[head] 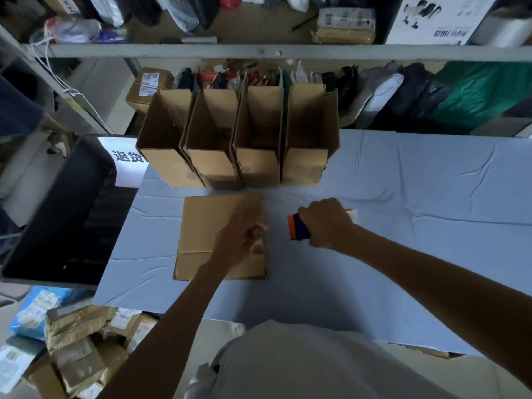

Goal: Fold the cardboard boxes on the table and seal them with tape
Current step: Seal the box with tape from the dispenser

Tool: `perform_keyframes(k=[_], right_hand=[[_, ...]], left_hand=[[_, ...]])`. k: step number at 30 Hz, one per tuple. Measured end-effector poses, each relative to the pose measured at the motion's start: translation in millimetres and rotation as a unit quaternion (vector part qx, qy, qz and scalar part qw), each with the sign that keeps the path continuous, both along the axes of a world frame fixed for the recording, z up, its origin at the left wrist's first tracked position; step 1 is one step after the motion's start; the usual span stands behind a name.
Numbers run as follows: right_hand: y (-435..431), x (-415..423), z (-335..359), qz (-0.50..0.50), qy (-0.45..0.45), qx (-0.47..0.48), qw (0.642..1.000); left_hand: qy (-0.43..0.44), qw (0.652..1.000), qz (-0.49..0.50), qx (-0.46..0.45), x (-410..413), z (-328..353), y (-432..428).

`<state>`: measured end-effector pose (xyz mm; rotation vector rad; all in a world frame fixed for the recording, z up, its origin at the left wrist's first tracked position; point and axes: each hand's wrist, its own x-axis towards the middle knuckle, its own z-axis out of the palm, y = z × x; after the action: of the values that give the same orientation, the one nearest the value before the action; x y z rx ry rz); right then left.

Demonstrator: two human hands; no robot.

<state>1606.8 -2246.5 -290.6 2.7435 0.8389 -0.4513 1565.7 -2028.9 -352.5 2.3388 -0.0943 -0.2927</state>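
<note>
Head view: tape dispenser [298,227] clasped in right hand [325,223], over table [417,191]. Flat cardboard box [207,226] laid just left of that grip, under left hand [240,241]; fingers curled at box's right edge, hold obscured by blur. Four open boxes [239,145] stood beyond both hands.

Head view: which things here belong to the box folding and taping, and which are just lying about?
Job: flat cardboard box, left hand at its right edge; tape dispenser, gripped by right hand; four upright open boxes; cloth-covered table.
Lying about: black bin; white sign; taped parcels on the floor; bagged goods on the shelf.
</note>
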Motion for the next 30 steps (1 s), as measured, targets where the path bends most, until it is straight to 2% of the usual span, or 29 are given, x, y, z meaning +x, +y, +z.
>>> perform_keyframes(k=[4,7,9,11,12,14,16,18,19,21,23,25,26,28,29,30], right_hand=[[-15,1,-7,-0.096,-0.012,0.123,0.988],[-27,-7,-22,-0.140,-0.013,0.171,0.975],[-33,-14,-34,-0.169,-0.001,0.200,0.965],[-38,-19,-44,-0.196,0.015,0.245,0.949],[-40,-21,-48,-0.209,0.016,0.265,0.941],[-42,-22,-56,-0.224,0.009,0.277,0.934],[-38,-26,-54,-0.203,-0.012,0.285,0.937],[-31,-33,-51,-0.159,-0.054,0.347,0.922],[-27,-37,-52,-0.155,-0.065,0.377,0.911],[-23,-40,-62,-0.173,-0.032,0.398,0.900],[-22,-43,-74,-0.204,0.047,0.397,0.894],[-22,-43,-83,-0.214,0.100,0.375,0.897],[-21,-42,-86,-0.212,0.087,0.341,0.912],[-16,-40,-82,-0.207,-0.008,0.230,0.951],[-12,-37,-78,-0.199,-0.049,0.167,0.964],[-8,-36,-70,-0.202,-0.073,0.148,0.965]], left_hand=[[-0.027,0.982,-0.105,0.155,4,3,1],[-0.032,0.943,-0.190,0.270,4,7,-5],[-0.024,0.923,-0.207,0.325,6,6,-9],[-0.021,0.924,-0.207,0.321,7,9,-11],[-0.010,0.939,-0.188,0.287,7,14,-12],[0.011,0.984,-0.076,0.162,6,25,-13],[-0.026,0.998,0.021,0.058,8,32,-11],[-0.104,0.993,0.052,0.032,18,27,-8],[-0.112,0.991,0.053,0.043,27,23,-6],[-0.066,0.992,0.030,0.105,47,15,-6],[0.000,0.984,-0.006,0.180,60,11,-9],[0.023,0.975,-0.024,0.220,67,10,-13],[0.023,0.973,-0.023,0.228,69,11,-14],[0.005,0.973,-0.018,0.232,72,14,-14],[-0.011,0.972,-0.017,0.232,73,17,-14],[-0.035,0.974,-0.009,0.222,73,22,-13]])
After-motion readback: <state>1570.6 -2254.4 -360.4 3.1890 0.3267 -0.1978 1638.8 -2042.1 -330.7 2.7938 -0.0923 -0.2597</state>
